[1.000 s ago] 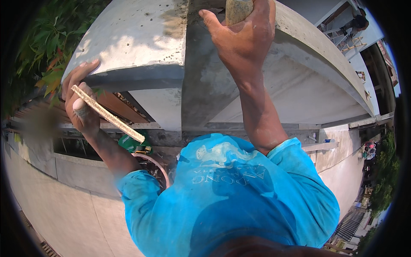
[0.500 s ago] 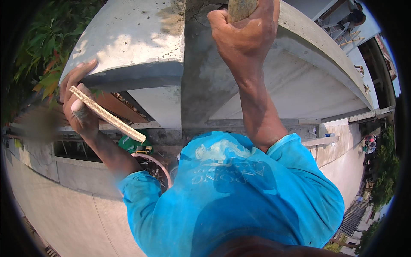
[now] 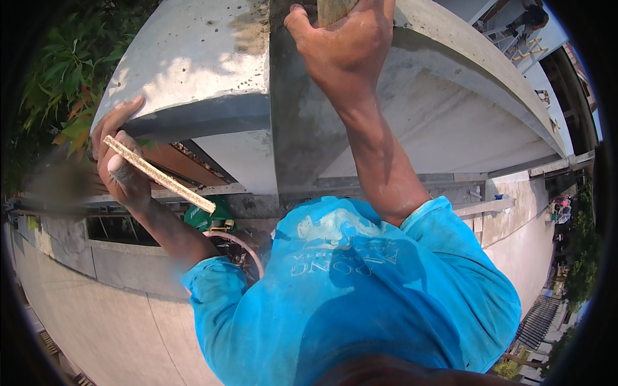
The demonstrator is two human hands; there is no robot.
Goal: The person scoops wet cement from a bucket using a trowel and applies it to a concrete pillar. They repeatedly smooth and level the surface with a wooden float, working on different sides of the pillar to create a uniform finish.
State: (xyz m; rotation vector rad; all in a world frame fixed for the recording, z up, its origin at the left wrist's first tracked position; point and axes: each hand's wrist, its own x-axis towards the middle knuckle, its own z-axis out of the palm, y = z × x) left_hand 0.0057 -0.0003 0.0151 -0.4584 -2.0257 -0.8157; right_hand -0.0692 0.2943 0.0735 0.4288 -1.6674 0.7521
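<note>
My left hand (image 3: 122,177) holds a thin, pale board (image 3: 172,181) by one end, its long rough edge toward the camera, while the fingertips rest on the front edge of a pale concrete ledge (image 3: 199,61). My right hand (image 3: 341,55) grips a worn, plaster-stained tool handle (image 3: 333,11) at the top of the view, above a grey, partly smoothed plaster face (image 3: 293,128) beside the ledge's vertical corner. The tool's far end is cut off by the top edge, and my right fingers are mostly hidden behind the back of the hand.
Leafy branches (image 3: 67,83) hang at left. Below are a green object (image 3: 206,215), a pink rim (image 3: 248,248) and pale paving (image 3: 116,315). A curved concrete edge (image 3: 476,74) runs along the right. A person (image 3: 531,19) is by ladders at upper right.
My right hand, with the tool, moved slightly right, then left and up toward the corner. My left hand and board stayed nearly still, apart from a slight shift of the whole view.
</note>
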